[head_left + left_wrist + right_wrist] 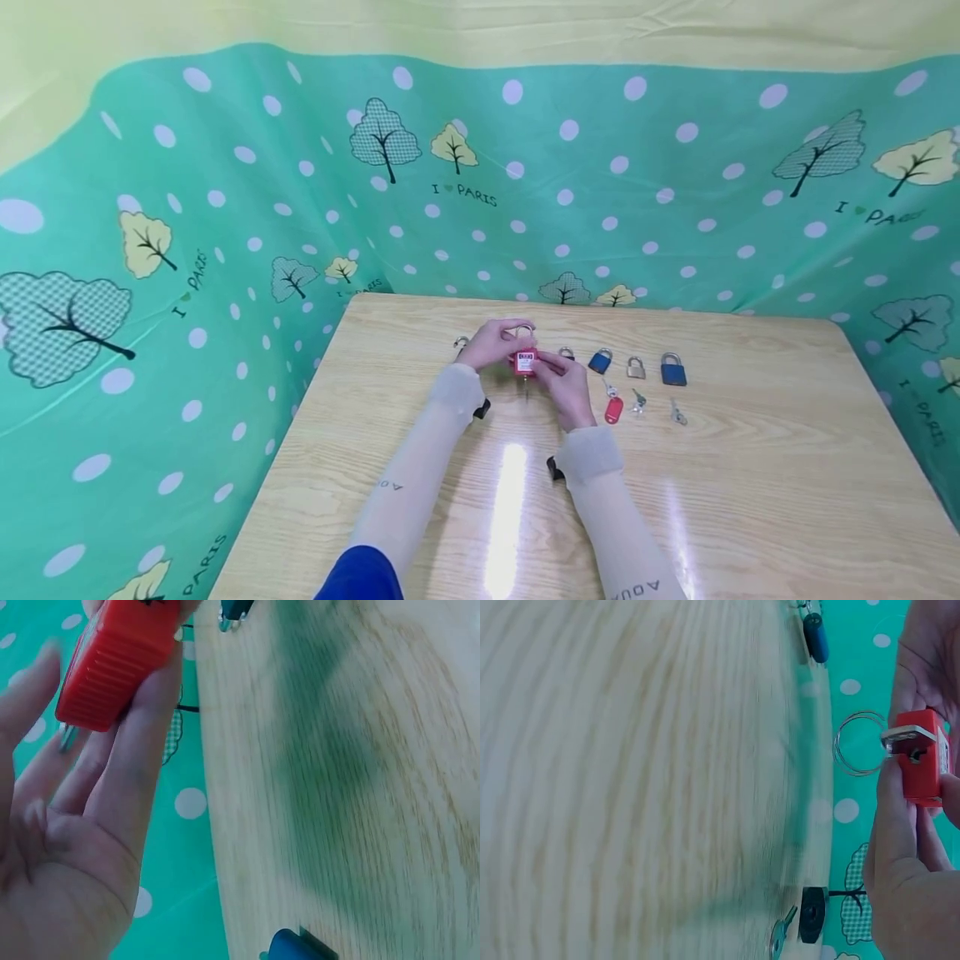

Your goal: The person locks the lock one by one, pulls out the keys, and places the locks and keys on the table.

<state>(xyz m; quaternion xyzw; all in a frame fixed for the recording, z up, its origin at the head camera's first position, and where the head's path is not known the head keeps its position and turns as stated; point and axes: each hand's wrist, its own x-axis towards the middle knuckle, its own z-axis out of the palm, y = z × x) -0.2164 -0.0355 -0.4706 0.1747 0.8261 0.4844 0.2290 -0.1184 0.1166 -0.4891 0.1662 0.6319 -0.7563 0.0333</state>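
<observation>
A red padlock (525, 362) with a white label is held up above the table by both hands. My left hand (492, 343) has its fingers and thumb about the silver shackle (524, 330). From the right, my right hand (566, 387) pinches the red body between thumb and fingers. Under the lock a key (526, 387) hangs down. In the right wrist view a flat key (909, 733) stands at the padlock's underside, with a wire ring (838, 742) on it. The left thumb is blurred in the left wrist view, so its contact is unclear.
Along the wooden table's (735, 467) back lie a small padlock (461, 342), a dark padlock (567, 353), two blue padlocks (673, 372) and a silver padlock (635, 367). Before them lie a red key tag (613, 410) and keys (677, 412). A green curtain (480, 225) surrounds the table.
</observation>
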